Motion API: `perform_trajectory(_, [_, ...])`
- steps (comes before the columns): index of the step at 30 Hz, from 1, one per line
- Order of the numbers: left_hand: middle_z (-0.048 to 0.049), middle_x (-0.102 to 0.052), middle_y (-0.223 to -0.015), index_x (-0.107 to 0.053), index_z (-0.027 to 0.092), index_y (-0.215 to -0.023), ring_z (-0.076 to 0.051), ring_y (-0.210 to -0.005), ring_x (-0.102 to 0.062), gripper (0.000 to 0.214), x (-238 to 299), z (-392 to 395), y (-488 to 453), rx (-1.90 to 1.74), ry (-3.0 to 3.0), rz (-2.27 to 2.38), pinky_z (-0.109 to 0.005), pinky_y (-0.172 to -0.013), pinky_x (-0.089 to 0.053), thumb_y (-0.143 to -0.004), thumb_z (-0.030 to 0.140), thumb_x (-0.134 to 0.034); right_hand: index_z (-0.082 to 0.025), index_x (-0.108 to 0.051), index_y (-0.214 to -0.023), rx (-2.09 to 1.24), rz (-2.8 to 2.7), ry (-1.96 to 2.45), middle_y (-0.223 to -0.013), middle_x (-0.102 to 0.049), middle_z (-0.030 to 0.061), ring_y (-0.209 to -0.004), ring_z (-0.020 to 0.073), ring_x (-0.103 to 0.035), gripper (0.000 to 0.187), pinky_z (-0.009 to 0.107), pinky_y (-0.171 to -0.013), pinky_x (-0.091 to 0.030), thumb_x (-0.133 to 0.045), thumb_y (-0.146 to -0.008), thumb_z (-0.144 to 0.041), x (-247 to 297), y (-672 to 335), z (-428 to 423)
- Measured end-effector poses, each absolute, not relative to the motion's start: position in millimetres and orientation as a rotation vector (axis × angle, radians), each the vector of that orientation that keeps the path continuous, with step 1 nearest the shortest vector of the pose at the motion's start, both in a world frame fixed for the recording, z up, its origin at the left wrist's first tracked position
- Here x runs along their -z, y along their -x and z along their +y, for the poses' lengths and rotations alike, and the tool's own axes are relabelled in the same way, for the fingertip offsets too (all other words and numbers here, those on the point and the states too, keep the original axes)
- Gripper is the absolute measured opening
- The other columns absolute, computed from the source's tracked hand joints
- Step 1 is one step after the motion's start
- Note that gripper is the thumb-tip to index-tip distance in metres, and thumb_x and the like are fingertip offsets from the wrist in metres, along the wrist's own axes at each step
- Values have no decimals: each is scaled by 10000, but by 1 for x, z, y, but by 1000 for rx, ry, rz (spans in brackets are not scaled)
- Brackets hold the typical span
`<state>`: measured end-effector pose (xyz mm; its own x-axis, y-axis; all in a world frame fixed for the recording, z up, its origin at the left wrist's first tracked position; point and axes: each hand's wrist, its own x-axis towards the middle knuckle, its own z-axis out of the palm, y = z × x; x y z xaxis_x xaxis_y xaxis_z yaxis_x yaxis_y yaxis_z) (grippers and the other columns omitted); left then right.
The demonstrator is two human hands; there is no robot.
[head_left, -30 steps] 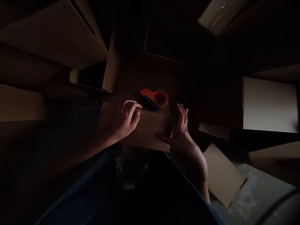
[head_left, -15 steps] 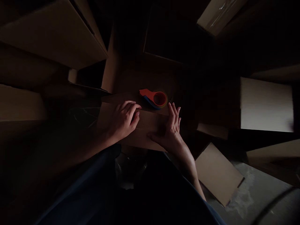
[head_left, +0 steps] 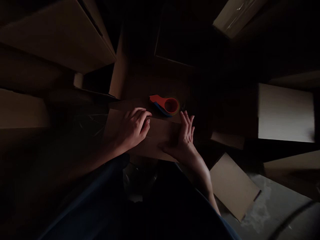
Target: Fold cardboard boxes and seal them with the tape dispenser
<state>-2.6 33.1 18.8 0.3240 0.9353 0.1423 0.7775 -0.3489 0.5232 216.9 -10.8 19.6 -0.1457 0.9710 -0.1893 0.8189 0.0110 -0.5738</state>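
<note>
A small cardboard box lies in front of me in dim light. My left hand rests on its top at the left, fingers bent and pressed down on the flaps. My right hand lies flat on the box's right end, fingers stretched out and together. Just beyond the box sits a red tape dispenser, untouched, a little past my right fingertips.
Cardboard boxes crowd all sides: large ones at the upper left, a pale one at the right, one at the top right. A flat cardboard sheet lies on the grey floor at the lower right. My dark clothing fills the bottom.
My right hand has moved left from the box's right edge onto its top and laid flat there. My left hand has stayed in place.
</note>
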Motion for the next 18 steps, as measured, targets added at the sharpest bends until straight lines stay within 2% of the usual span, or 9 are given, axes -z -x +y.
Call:
perform_trajectory(6, [-88, -735, -1153, -617, 205, -1121, -266, -1217, -635, 181, -17, 33, 2, -606, -2226, 1530, -425, -953, -470, -999, 201, -483, -335, 134, -1637, -882, -2031, 1848, -1749, 25, 138, -1597, 479, 84, 1295, 835, -1182, -132, -775, -724, -466, -19, -212, -11])
perform_trajectory(12, [-96, -735, -1145, -623, 212, -1105, -273, -1221, -633, 180, -18, 33, 2, -606, -2203, 1530, -433, -946, -475, -1000, 210, -477, -310, 125, -1638, -785, -1979, 1903, -1733, -2, 195, -1589, 506, 81, 1278, 880, -1127, -141, -779, -757, -507, -18, -244, -8])
perform_trajectory(18, [-95, -737, -1152, -616, 209, -1119, -266, -1229, -629, 182, -20, 33, 3, -581, -2218, 1525, -430, -954, -464, -1002, 208, -476, -318, 97, -1647, -839, -1981, 1881, -1751, -8, 150, -1599, 461, 111, 1270, 817, -1192, -132, -785, -746, -465, -23, -216, -10])
